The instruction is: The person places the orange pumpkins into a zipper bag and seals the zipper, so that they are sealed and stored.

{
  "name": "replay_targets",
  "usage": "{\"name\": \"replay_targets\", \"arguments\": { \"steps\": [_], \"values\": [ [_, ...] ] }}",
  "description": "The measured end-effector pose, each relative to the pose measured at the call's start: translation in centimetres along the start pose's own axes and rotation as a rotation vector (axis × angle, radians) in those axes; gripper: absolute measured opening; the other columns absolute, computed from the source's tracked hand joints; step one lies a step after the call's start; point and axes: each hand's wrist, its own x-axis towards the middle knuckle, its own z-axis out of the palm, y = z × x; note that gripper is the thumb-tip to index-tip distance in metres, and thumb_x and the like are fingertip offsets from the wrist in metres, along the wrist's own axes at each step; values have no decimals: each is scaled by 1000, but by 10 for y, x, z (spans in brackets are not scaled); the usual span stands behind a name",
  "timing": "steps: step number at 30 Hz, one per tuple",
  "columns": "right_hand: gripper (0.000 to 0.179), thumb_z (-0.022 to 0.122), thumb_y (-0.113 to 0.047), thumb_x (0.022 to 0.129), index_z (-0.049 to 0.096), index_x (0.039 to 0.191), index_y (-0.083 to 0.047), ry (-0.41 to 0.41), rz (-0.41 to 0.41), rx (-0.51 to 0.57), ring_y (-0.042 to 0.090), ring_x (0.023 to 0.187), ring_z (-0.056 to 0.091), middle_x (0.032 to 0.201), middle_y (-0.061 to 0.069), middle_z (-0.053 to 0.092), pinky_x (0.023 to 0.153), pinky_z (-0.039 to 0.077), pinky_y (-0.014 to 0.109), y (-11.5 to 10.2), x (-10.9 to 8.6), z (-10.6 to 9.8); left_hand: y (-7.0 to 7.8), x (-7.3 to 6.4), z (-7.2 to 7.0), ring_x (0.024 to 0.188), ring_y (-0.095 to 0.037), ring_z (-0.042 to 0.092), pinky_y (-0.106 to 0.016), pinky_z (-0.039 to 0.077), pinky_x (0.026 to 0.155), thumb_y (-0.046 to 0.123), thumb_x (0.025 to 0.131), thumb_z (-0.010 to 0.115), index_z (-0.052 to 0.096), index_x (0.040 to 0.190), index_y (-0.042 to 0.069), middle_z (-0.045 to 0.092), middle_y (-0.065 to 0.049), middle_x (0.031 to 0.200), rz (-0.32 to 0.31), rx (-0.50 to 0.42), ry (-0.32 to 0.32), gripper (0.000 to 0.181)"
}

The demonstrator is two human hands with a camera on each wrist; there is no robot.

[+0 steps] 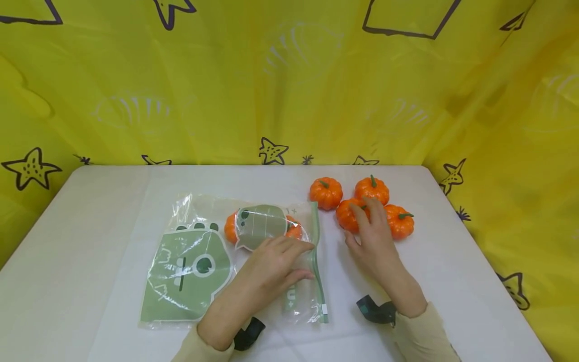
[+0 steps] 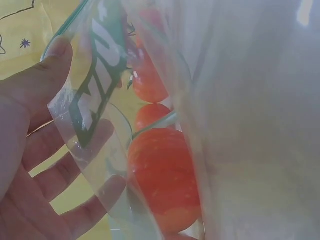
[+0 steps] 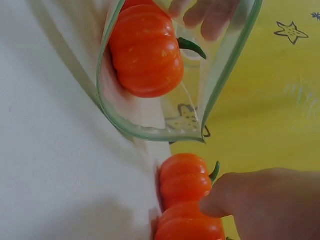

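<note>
A clear zip bag (image 1: 187, 291) with green cartoon print lies on the table, its mouth toward the right. Two orange toy pumpkins, one at the left (image 1: 230, 229) and one at the right (image 1: 294, 231), show through its film. My left hand (image 1: 271, 264) is at the mouth, thumb and fingers spread against the film. In the right wrist view the green zip rim (image 3: 150, 136) gapes around a pumpkin (image 3: 147, 55). My right hand (image 1: 373, 241) reaches over the nearest loose pumpkin (image 1: 346, 216), fingertips at its top and thumb beside it; firm contact is unclear.
Loose pumpkins sit close by: one at the back left (image 1: 325, 193), one at the back right (image 1: 372, 190) and one on the right (image 1: 400, 222). The white table (image 1: 452, 281) ends at a yellow patterned curtain (image 1: 217, 95) behind and along the right.
</note>
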Motion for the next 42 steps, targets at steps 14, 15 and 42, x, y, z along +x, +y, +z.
{"name": "replay_targets", "arguments": {
  "steps": [14,15,42],
  "values": [
    [63,68,-8,88,40,142,6,-111,181,54,44,132,32,142,27,31,111,36,62,2,1,-1,0,0,0,112,-17,64,-35,52,97,42,86,73,66,122,14,71,0,117,3,5,16,46],
    [63,69,-8,88,40,142,7,-106,188,65,43,130,34,140,26,32,110,38,61,2,1,-1,0,0,0,112,-17,64,-35,52,97,42,86,73,66,122,14,71,0,117,3,6,16,46],
    [57,75,-19,87,50,136,-3,-245,193,126,40,130,44,142,21,41,109,39,61,0,1,-6,-1,0,1,111,-18,64,-37,51,99,41,85,74,66,122,14,72,0,117,-18,-7,10,46]
  ]
}}
